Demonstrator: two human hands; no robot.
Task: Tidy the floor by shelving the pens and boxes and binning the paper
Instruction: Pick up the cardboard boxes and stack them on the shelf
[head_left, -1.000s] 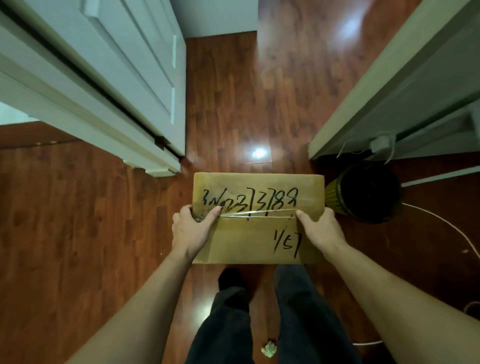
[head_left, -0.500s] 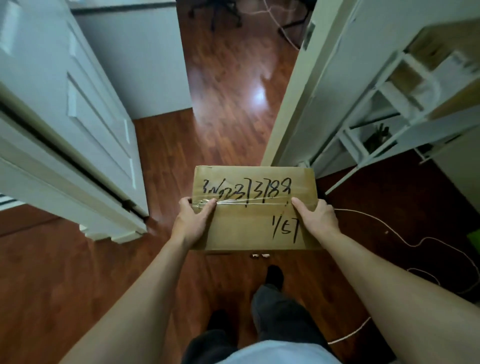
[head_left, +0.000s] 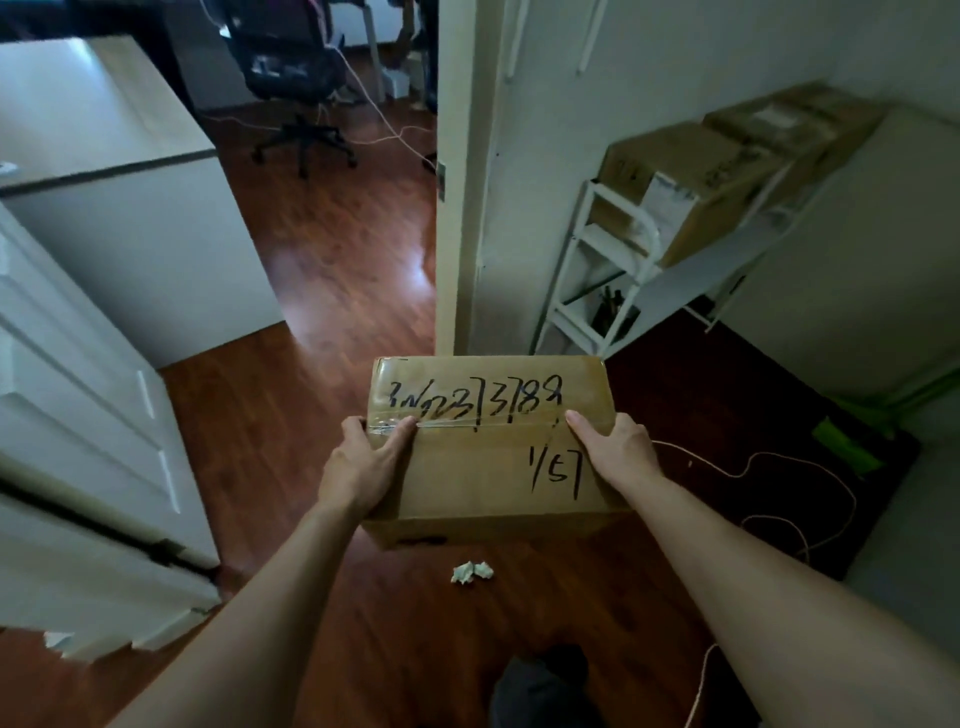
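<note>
A taped cardboard box (head_left: 488, 447) with black handwritten numbers is held level in front of me, above the wooden floor. My left hand (head_left: 363, 462) grips its left side and my right hand (head_left: 613, 452) grips its right side. Two crumpled bits of paper (head_left: 471, 571) lie on the floor just below the box. To the right stands a white shelf unit (head_left: 618, 260) with two cardboard boxes (head_left: 691, 176) on its top level and dark pens (head_left: 613, 312) on a lower level.
A white door (head_left: 88, 415) stands open at the left, a door frame (head_left: 462, 208) straight ahead. An office chair (head_left: 291, 88) sits in the room beyond. A thin cable (head_left: 779, 493) loops over the dark floor at the right, near a green object (head_left: 847, 441).
My view has lifted and turned right: the bin has left the frame and the shelf with its boxes has come into sight. Both hands keep the same grip on the box.
</note>
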